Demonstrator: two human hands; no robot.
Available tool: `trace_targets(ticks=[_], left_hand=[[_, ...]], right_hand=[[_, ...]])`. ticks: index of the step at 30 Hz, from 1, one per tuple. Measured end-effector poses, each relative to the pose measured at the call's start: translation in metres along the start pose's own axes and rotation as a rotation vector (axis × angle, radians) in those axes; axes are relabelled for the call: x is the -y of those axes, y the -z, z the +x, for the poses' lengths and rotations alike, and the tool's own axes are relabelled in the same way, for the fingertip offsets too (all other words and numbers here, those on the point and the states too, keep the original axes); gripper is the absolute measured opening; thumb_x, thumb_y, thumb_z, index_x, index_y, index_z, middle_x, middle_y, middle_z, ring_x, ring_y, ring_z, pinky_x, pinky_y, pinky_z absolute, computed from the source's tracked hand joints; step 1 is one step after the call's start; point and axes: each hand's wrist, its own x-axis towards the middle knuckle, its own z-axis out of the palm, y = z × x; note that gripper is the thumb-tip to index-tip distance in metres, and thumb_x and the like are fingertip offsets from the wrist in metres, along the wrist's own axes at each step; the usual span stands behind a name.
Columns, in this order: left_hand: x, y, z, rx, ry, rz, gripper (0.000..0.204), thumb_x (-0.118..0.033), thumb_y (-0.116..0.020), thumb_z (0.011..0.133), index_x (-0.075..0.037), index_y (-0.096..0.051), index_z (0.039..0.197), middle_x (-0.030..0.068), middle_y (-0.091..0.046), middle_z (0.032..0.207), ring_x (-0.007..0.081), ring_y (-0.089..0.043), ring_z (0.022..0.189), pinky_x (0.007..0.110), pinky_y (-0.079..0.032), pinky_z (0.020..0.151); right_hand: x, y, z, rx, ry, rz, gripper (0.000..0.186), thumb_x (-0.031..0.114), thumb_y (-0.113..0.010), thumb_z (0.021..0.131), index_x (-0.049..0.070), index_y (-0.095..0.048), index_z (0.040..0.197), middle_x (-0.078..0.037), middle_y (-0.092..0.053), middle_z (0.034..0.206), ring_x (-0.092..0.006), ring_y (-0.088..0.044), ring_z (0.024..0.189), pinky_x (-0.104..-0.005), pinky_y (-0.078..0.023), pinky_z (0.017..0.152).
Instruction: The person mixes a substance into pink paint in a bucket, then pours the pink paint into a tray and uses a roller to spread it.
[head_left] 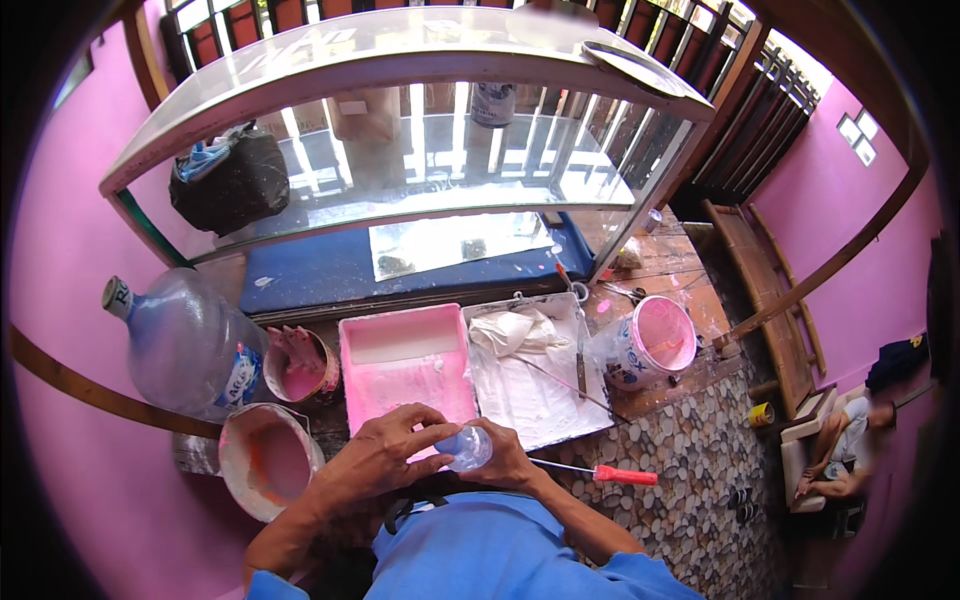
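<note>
My left hand [390,450] has its fingers curved over and gripping the near left side of a small clear plastic container [462,448], and my right hand [505,460] is closed round its right side. Just beyond them lies a pink-stained paint tray [405,365], beside a white-lined tray [530,410] with a crumpled cloth [515,330] and a thin stick in it. A roller with a red handle [625,475] sticks out to the right of my right hand. A bucket with pink paint [270,460] stands left of my left hand.
A big water jug [180,350], a pink-smeared pot [300,385] and a paint pail [645,350] flank the trays. A glass display case [410,75] spans the back. On the right are a bamboo bench [760,300] and a seated person [845,450].
</note>
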Motion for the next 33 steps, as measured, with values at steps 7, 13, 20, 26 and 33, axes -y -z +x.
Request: trace_targets(ticks=[7, 13, 20, 26, 33], left_hand=[[-0.004, -0.007, -0.004, -0.102, 0.007, 0.073, 0.035, -0.016, -0.073, 0.079, -0.003, -0.061, 0.11, 0.0128, -0.061, 0.097, 0.0282, -0.064, 0.084, 0.036, -0.055, 0.072], [-0.004, -0.032, -0.004, -0.317, 0.127, 0.143, 0.032, -0.024, -0.074, 0.08, 0.0, -0.059, 0.096, 0.013, -0.059, 0.085, 0.0268, -0.062, 0.073, 0.035, -0.052, 0.063], [-0.011, -0.058, 0.0, -0.462, 0.309, 0.177, 0.043, -0.042, -0.068, 0.084, -0.002, -0.054, 0.08, 0.0141, -0.054, 0.074, 0.03, -0.057, 0.064, 0.041, -0.047, 0.058], [-0.013, -0.049, 0.0, -0.658, 0.43, 0.074, 0.042, -0.037, -0.07, 0.084, 0.002, -0.057, 0.074, 0.0106, -0.055, 0.064, 0.0202, -0.055, 0.056, 0.033, -0.044, 0.053], [0.026, -0.083, -0.059, -0.753, 0.696, -0.222, 0.034, -0.028, -0.072, 0.085, 0.004, -0.063, 0.09, 0.0115, -0.064, 0.079, 0.0147, -0.06, 0.064, 0.03, -0.05, 0.059]], right_hand=[[0.006, 0.011, 0.015, 0.081, 0.048, -0.013, 0.06, 0.02, -0.084, 0.059, 0.003, -0.055, 0.108, -0.017, -0.066, 0.091, -0.0338, -0.067, 0.085, -0.0391, -0.054, 0.073], [0.001, 0.016, 0.014, 0.071, 0.068, -0.048, 0.058, 0.019, -0.084, 0.059, 0.003, -0.055, 0.107, -0.017, -0.065, 0.09, -0.0333, -0.067, 0.083, -0.0392, -0.053, 0.071], [0.008, 0.024, 0.009, 0.067, 0.017, -0.088, 0.056, 0.019, -0.085, 0.058, 0.003, -0.057, 0.104, -0.015, -0.065, 0.091, -0.0322, -0.067, 0.083, -0.0384, -0.054, 0.072], [0.001, 0.023, 0.007, -0.018, -0.037, -0.044, 0.05, 0.017, -0.083, 0.058, 0.001, -0.058, 0.099, -0.018, -0.066, 0.086, -0.0334, -0.067, 0.081, -0.0391, -0.053, 0.069], [-0.02, 0.029, 0.034, 0.039, -0.152, -0.162, 0.053, 0.022, -0.084, 0.059, -0.004, -0.058, 0.098, -0.016, -0.068, 0.085, -0.024, -0.068, 0.077, -0.0351, -0.054, 0.072]])
